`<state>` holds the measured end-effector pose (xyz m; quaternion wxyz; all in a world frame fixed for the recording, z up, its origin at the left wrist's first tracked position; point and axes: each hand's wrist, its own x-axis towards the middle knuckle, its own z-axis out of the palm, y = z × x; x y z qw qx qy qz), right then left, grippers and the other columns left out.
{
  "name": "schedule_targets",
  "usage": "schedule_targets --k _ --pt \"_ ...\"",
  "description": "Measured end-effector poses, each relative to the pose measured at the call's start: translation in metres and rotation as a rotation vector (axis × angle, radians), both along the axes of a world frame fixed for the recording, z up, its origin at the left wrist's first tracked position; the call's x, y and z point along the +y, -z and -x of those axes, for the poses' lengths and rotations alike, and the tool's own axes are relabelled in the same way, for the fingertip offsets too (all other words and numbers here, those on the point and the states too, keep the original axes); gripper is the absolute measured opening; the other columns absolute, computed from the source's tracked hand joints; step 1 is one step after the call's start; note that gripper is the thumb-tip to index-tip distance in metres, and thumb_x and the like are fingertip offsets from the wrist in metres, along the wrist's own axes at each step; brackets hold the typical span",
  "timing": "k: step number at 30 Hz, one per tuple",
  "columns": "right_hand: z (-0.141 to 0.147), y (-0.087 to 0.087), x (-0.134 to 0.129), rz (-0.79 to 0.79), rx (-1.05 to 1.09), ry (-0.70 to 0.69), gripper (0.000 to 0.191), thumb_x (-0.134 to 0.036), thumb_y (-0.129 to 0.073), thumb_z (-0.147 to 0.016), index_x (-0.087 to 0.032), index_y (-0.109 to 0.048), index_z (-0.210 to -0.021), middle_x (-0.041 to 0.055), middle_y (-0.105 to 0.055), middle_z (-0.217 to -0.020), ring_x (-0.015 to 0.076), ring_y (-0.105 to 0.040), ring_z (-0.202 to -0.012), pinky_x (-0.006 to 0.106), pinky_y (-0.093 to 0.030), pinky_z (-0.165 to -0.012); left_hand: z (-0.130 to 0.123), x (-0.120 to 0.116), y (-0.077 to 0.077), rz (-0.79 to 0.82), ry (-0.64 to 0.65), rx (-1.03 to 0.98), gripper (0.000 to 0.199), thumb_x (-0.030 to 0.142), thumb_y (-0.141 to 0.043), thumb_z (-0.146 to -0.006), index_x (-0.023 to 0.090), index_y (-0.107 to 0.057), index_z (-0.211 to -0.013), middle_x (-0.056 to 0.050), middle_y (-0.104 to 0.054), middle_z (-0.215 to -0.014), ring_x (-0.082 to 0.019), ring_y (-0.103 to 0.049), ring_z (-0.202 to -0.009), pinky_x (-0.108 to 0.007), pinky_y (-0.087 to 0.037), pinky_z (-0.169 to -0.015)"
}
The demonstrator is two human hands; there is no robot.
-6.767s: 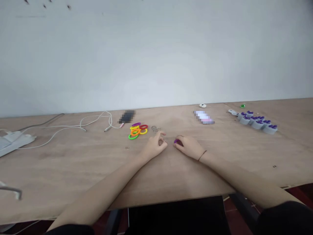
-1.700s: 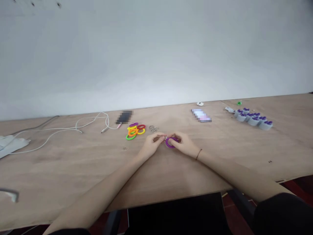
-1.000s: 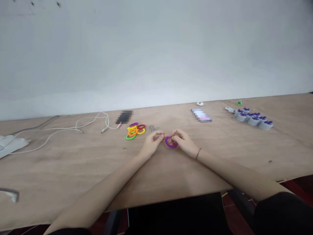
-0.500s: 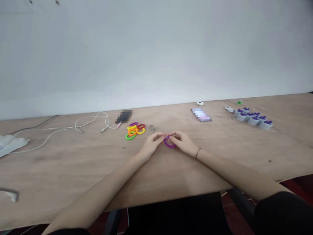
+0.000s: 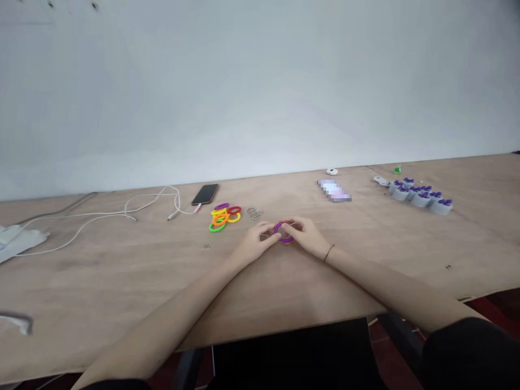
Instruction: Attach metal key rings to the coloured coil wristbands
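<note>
A purple coiled ring (image 5: pixel 286 240) is between my two hands near the middle of the table. My right hand (image 5: pixel 304 234) pinches its upper right side. My left hand (image 5: pixel 258 239) has thumb and fingertips at the ring's left edge, closed around it. To the left lies a pile of coiled rings: purple (image 5: pixel 221 206), red (image 5: pixel 234 210), orange (image 5: pixel 220 219), green (image 5: pixel 217 227) and yellow. Several small metal rings (image 5: pixel 255 214) rest just beyond my left hand.
A dark phone (image 5: pixel 205 194) with a white cable (image 5: pixel 150 194) lies back left. Another phone (image 5: pixel 334 190), a white oval item (image 5: pixel 332 171) and several white containers with purple pieces (image 5: pixel 421 200) stand right. A small clear item (image 5: pixel 207 246) lies left.
The purple ring has turned and shifted slightly between my hands. My left thumb has moved a little right and down onto the ring's left side.
</note>
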<state>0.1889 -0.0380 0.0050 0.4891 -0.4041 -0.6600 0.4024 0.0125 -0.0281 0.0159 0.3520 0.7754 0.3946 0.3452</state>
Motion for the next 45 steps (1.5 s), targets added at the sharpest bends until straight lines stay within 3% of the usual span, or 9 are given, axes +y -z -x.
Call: schedule_targets --k 4,7,10,14,20,28,32,40,45 --pt "0.001 0.0 0.0 0.017 0.013 0.007 0.027 -0.034 -0.052 -0.079 -0.016 -0.063 -0.095 0.007 -0.066 -0.091 0.0169 -0.062 -0.076 0.03 -0.052 -0.068 0.001 0.005 0.005 0.023 0.003 0.004 0.036 0.036 -0.057 -0.075 0.018 -0.061 -0.106 -0.006 -0.065 -0.098 -0.02 -0.06 -0.087 -0.034 -0.048 -0.081" --pt "0.001 0.001 0.001 0.028 0.008 0.061 0.027 -0.035 -0.052 -0.079 -0.015 -0.063 -0.094 0.0064 -0.066 -0.089 0.0162 -0.062 -0.074 0.029 -0.051 -0.066 0.002 0.009 0.009 0.1 0.084 -0.128 0.044 0.024 -0.058 -0.072 0.017 -0.053 -0.115 -0.008 -0.06 -0.112 -0.021 -0.057 -0.101 -0.036 -0.046 -0.089" --pt "-0.003 0.005 0.011 0.045 0.006 0.143 0.03 -0.037 -0.051 -0.079 -0.014 -0.06 -0.095 0.0057 -0.066 -0.081 0.0162 -0.062 -0.071 0.028 -0.051 -0.062 0.004 0.013 0.011 0.082 0.015 -0.147 0.053 0.012 -0.05 -0.07 0.016 -0.044 -0.122 -0.01 -0.053 -0.122 -0.021 -0.051 -0.112 -0.036 -0.043 -0.093" --pt "-0.021 0.016 0.039 0.047 -0.017 0.263 0.032 -0.038 -0.047 -0.081 -0.014 -0.052 -0.101 0.0067 -0.065 -0.079 0.018 -0.062 -0.073 0.03 -0.05 -0.063 0.009 0.017 0.01 -0.03 -0.106 0.008 0.045 0.008 -0.041 -0.071 0.015 -0.05 -0.115 -0.008 -0.057 -0.114 -0.021 -0.052 -0.108 -0.038 -0.041 -0.094" --pt "-0.048 0.025 0.062 -0.068 -0.395 0.538 0.036 -0.03 -0.045 -0.082 -0.012 -0.047 -0.112 0.014 -0.055 -0.115 0.0225 -0.052 -0.108 0.038 -0.04 -0.091 0.016 0.015 0.011 -0.394 -0.014 0.473 0.027 0.017 -0.045 -0.078 0.02 -0.061 -0.1 -0.006 -0.055 -0.107 -0.021 -0.051 -0.102 -0.039 -0.039 -0.094" --pt "-0.029 0.03 0.051 -0.249 -0.824 0.268 0.05 -0.042 -0.037 -0.086 -0.013 -0.042 -0.125 0.0116 -0.044 -0.131 0.0217 -0.037 -0.123 0.034 -0.029 -0.101 0.017 0.015 0.014 -0.497 0.037 0.574 0.03 0.021 -0.04 -0.084 0.023 -0.057 -0.108 -0.006 -0.053 -0.111 -0.02 -0.048 -0.106 -0.037 -0.039 -0.091" --pt "-0.03 0.029 0.073 -0.186 -0.931 0.282 0.056 -0.048 -0.034 -0.086 -0.014 -0.036 -0.131 0.0108 -0.037 -0.137 0.0235 -0.028 -0.128 0.037 -0.023 -0.104 0.018 0.014 0.012 -0.505 0.046 0.584 0.03 0.021 -0.039 -0.084 0.023 -0.056 -0.109 -0.006 -0.052 -0.112 -0.02 -0.048 -0.106 -0.037 -0.039 -0.091" --pt "-0.029 0.022 0.096 -0.152 -0.944 0.35 0.05 -0.041 -0.036 -0.087 -0.013 -0.041 -0.127 0.0122 -0.042 -0.133 0.0243 -0.034 -0.125 0.036 -0.028 -0.1 0.019 0.012 0.012 -0.504 0.046 0.593 0.03 0.022 -0.038 -0.085 0.023 -0.056 -0.109 -0.006 -0.053 -0.111 -0.019 -0.049 -0.104 -0.036 -0.04 -0.089" --pt "-0.023 0.021 0.088 -0.476 -0.898 0.343 0.032 -0.024 -0.04 -0.085 -0.014 -0.052 -0.113 0.0117 -0.053 -0.119 0.0211 -0.043 -0.115 0.034 -0.033 -0.096 0.021 0.012 0.011 -0.524 0.045 0.606 0.028 0.022 -0.039 -0.085 0.023 -0.056 -0.108 -0.005 -0.053 -0.112 -0.02 -0.049 -0.105 -0.036 -0.041 -0.089"
